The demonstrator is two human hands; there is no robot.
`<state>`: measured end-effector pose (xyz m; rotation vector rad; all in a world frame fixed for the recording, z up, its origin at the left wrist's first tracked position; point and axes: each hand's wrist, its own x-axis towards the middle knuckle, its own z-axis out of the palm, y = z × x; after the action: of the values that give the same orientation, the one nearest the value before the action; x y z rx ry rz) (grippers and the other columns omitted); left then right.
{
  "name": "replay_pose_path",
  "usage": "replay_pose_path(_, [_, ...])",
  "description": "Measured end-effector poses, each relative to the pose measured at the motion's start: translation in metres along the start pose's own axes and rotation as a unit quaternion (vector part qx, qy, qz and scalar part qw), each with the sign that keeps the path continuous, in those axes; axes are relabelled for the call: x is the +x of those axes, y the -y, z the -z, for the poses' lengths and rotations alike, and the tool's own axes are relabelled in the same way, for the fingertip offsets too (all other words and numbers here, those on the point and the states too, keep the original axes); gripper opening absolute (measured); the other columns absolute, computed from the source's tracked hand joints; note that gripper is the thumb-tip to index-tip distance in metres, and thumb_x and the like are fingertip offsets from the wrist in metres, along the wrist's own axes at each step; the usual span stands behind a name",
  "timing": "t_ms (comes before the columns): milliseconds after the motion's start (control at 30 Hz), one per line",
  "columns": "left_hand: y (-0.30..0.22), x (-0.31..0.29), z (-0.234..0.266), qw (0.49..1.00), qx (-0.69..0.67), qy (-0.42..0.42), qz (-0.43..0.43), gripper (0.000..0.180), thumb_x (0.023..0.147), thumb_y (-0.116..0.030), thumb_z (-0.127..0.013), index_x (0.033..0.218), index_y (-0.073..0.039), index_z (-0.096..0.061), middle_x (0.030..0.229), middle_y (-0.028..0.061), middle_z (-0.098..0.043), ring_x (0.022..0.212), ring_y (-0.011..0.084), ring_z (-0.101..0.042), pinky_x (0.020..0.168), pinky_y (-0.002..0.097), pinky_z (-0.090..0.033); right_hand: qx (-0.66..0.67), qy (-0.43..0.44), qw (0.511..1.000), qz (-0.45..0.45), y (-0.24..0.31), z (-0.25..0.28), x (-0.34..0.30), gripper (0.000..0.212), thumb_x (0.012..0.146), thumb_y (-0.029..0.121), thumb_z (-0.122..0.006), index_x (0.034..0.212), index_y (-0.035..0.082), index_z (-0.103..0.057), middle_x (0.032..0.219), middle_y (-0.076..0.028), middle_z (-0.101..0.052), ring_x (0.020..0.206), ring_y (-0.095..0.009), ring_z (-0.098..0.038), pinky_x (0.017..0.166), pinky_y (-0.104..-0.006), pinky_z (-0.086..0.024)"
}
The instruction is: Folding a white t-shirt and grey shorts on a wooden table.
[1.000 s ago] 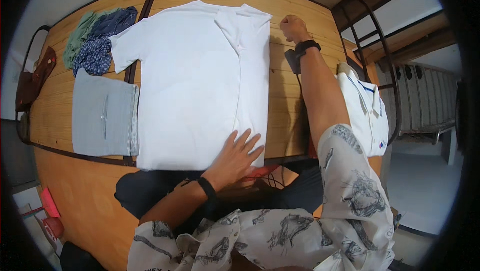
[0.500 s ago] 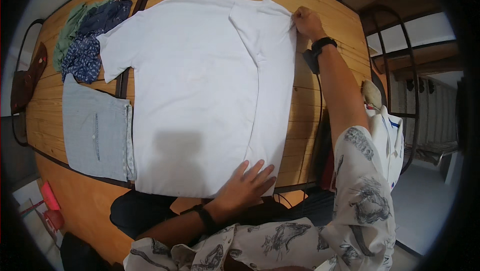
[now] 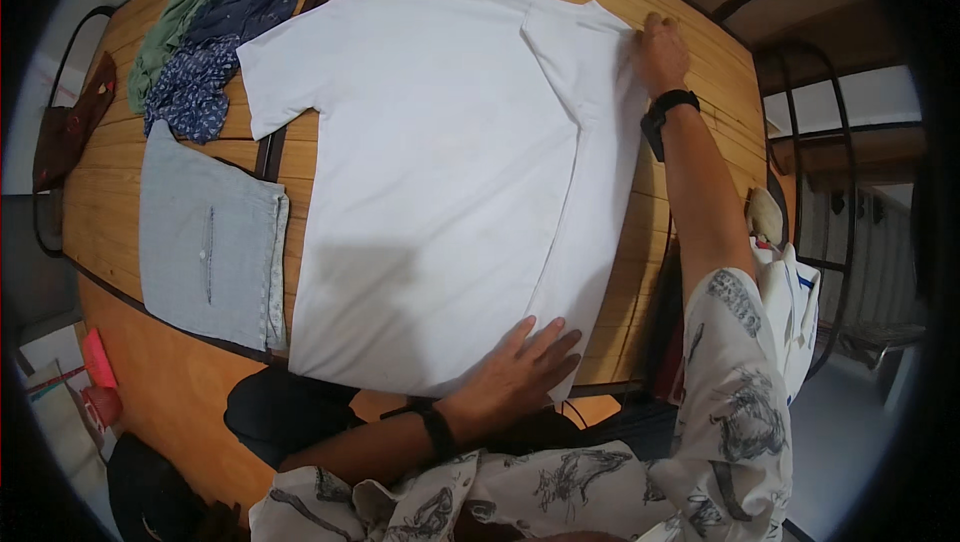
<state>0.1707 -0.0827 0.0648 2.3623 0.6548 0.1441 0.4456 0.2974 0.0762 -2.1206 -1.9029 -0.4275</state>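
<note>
White t-shirt (image 3: 430, 172) spread flat on the wooden table (image 3: 700, 72), right side folded inward.
Head view: the left hand (image 3: 525, 367) lies open, fingers spread, pressing the hem; the right hand (image 3: 662, 50) pinches the folded shoulder edge. A folded grey garment (image 3: 205, 247) lies just left.

A T-shirt (image 3: 440, 172) lies spread on the table (image 3: 690, 62). Left of it sits a folded cloth (image 3: 205, 247), and behind that cloth, at the far left corner, a heap of clothes (image 3: 200, 52).

shirt (image 3: 440, 172): smooth matt white cloth | table (image 3: 690, 82): glossy wooden slats | frame (image 3: 830, 192): dark metal
</note>
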Motion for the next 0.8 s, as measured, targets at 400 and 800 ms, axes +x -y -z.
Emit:
replay_pose_path(400, [0.001,0.017,0.006,0.997,0.073,-0.027,-0.006,0.074,0.086,-0.048,-0.072,0.144,-0.008,-0.052,0.157,0.0155,-0.034,0.149,0.0338,-0.024,0.118,0.0571,-0.022,0.192,0.183,0.963,-0.051,0.054,-0.012,-0.006,0.059,0.073,0.046,-0.08,0.106,-0.002,-0.069,0.104,-0.019,-0.071,0.1,-0.031,-0.067,0.089,-0.0398,-0.052])
replay_pose_path(800, [0.008,0.017,-0.006,0.991,0.126,-0.035,-0.014,0.086,0.075,-0.052,-0.079,0.143,-0.007,-0.053,0.156,0.0152,-0.034,0.148,0.0342,-0.023,0.118,0.0564,-0.022,0.29,0.037,0.956,0.016,0.1,0.004,-0.047,0.039,0.075,0.021,-0.082,0.107,0.002,-0.069,0.093,-0.014,-0.07,0.083,-0.026,-0.067,0.076,-0.0361,-0.054])
